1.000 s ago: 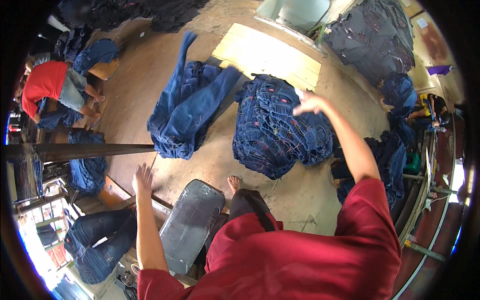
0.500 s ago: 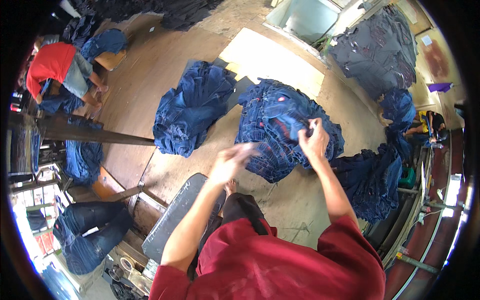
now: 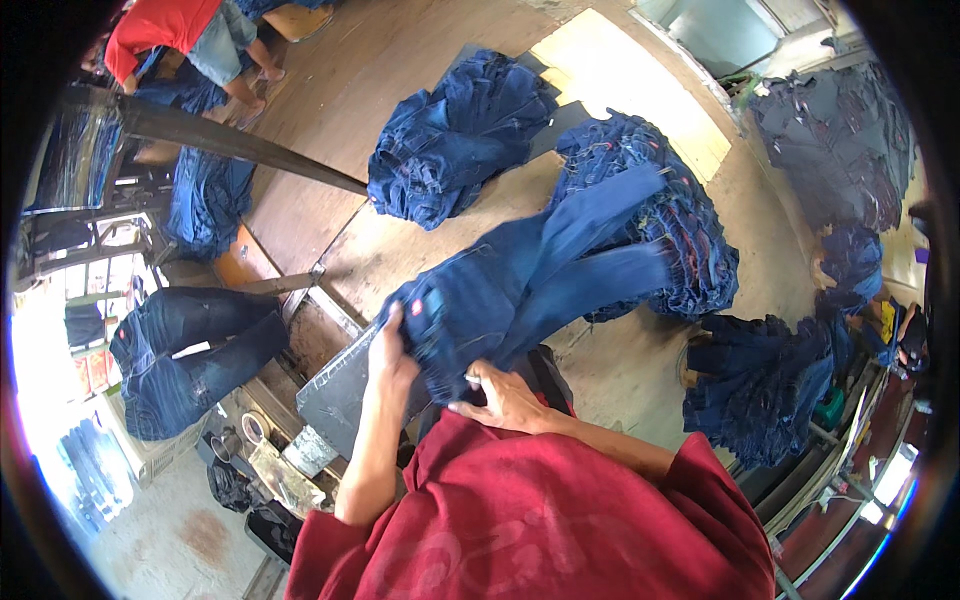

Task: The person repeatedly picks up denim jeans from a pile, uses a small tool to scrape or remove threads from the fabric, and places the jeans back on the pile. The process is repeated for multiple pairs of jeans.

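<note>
A pair of dark blue jeans [image 3: 490, 275] stretches out in front of me, its waist end close to my body and its two legs pointing away to the right. My left hand [image 3: 392, 352] is closed on the left side of the waist end. At the other side of the waist, near my shirt, my right hand [image 3: 503, 397] grips the cloth with bent fingers. The legs' far ends, blurred by motion, pass in front of a heap of jeans [image 3: 700, 230] on the floor. Part of that heap is hidden behind them.
Another denim heap [image 3: 450, 135] lies left of it. A wooden beam [image 3: 240, 145] crosses the left side, near a person in a red shirt [image 3: 160, 35]. Dark jeans [image 3: 190, 350] lie at lower left. Denim bundles [image 3: 760, 390] and grey cloth [image 3: 840, 140] are at right; another person [image 3: 900, 330] sits beyond.
Both hands have come back toward my body, pulling the jeans off the right heap and spreading them out. My view has swung, so the surroundings sit higher and further right.
</note>
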A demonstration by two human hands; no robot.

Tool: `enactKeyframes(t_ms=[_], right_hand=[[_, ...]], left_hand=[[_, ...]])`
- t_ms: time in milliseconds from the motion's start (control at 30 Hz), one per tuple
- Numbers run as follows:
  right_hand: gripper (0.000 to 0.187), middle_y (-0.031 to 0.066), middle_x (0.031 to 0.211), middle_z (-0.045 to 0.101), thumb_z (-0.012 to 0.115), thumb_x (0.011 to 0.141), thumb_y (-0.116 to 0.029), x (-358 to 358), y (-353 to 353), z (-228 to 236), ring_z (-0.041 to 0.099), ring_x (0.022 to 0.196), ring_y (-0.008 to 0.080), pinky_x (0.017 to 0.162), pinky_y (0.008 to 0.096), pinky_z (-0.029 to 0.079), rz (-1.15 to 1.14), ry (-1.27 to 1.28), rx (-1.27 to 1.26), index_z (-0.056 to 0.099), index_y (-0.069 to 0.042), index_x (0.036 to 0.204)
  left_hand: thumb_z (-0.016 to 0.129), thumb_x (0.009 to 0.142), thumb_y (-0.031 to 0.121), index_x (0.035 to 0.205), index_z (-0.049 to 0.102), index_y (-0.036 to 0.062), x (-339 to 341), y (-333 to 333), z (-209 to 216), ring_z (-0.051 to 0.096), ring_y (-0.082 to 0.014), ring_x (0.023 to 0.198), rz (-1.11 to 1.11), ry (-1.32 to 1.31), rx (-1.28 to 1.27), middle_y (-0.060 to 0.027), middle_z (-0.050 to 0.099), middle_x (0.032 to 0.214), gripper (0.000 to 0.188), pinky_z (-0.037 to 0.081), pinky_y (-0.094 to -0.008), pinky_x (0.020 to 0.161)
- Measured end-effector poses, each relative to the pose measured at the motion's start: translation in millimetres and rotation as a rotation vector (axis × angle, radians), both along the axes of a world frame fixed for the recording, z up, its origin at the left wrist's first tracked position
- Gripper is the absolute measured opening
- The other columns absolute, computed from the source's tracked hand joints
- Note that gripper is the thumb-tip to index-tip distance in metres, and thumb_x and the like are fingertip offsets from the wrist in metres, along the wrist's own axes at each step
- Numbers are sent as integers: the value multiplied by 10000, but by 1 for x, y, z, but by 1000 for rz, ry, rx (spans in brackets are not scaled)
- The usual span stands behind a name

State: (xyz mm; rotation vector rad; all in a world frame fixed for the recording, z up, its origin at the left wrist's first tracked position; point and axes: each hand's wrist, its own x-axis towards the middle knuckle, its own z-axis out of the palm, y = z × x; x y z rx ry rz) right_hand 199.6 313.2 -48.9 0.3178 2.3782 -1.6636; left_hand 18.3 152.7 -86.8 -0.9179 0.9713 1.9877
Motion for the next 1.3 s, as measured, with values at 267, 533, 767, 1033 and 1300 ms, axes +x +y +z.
enactKeyframes(t_ms=[267,533,767,1033,1300], right_hand=[[641,166,1179,735,680,1049,-577,-51,78,-86,730,983,229,855,419,627,-928,-664,-438,598,-1,1317],[839,147,1324,727,781,905,-706,-97,115,-156,706,1132,275,1023,473,586,-1289,-502,-1095,651,-32,1387],[452,96,1043,749,869,945,-436,-116,167,-128,762,935,246,823,454,662,-1332,-169,-1146,701,-89,1182],[520,-74,868,382,854,942,10,-124,170,29,395,813,86,810,285,379,-1198,669,-146,391,-200,834],[376,8,828,544,823,905,-4,-140,-12,103,505,635,99,628,268,453,-439,612,196,477,-105,798]], left_hand=[[654,1101,231,1253,754,59,14,-203,1,776,-267,1033,234,88,-530,-94,799,1187,251,629,-472,943],[851,932,96,1427,489,1,19,-122,49,593,-280,1230,119,807,-1612,-182,578,1353,621,540,-418,996],[819,906,357,1493,596,86,67,51,32,371,-390,1586,-1031,1648,-1036,-168,461,1674,684,237,-631,1300],[829,835,453,1650,415,37,73,92,0,211,-378,1663,-1196,1720,-1039,-168,306,1769,1004,121,-674,1326],[621,944,300,1604,473,-6,104,83,-12,371,-417,1586,-1015,1731,-1265,-247,403,1702,743,295,-639,1276]])
